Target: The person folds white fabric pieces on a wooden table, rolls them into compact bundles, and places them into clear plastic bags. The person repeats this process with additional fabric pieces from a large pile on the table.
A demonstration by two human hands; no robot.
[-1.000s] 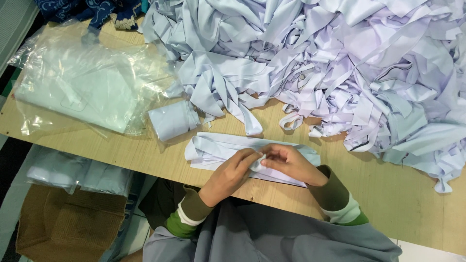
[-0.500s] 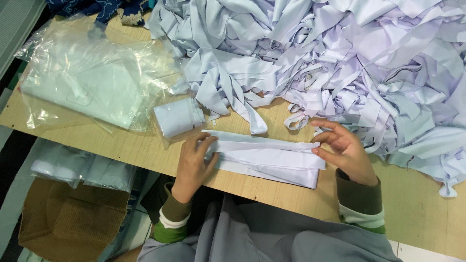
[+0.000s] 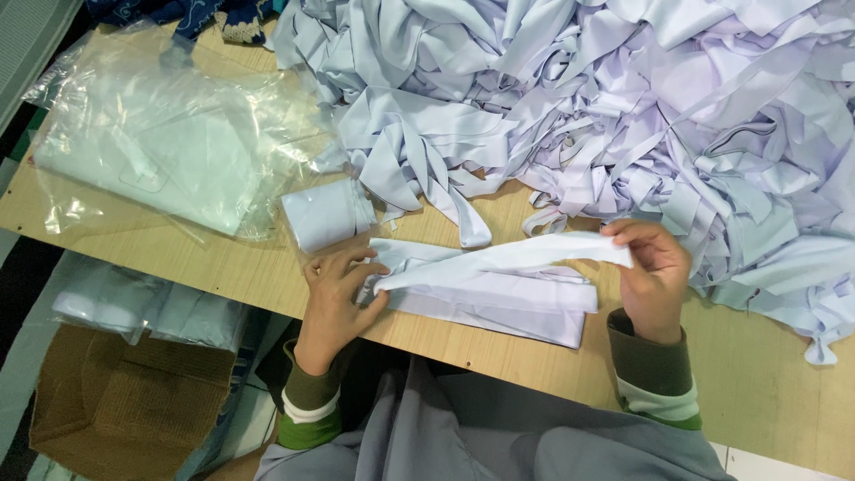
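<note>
A long white fabric strip is held stretched between both hands above the near edge of the wooden table. Its left end is pinched by the left hand, thumb closed against the curled fingers, with the heel of the hand resting on the tabletop. Its right end is gripped by the right hand, raised slightly, the fingertips pressed together over the cloth edge and the thumb hidden behind it. The strip is seen to sag a little in the middle and to pass just above a flat stack of folded white strips, which lies on the table between the two hands; whether strip and stack touch cannot be told. Just beyond the left hand a small rolled bundle of white cloth is noted, lying on its side. Across the far and right part of the table a large tangled heap of white fabric strips is spread, its loose ends reaching close to the right hand. At far left a clear plastic bag holding pale folded cloth is laid flat. Green cuffs with a white stripe and a grey garment are seen at the near edge. Below the table at left, a brown cardboard box and more bagged cloth are recorded on the floor.
</note>
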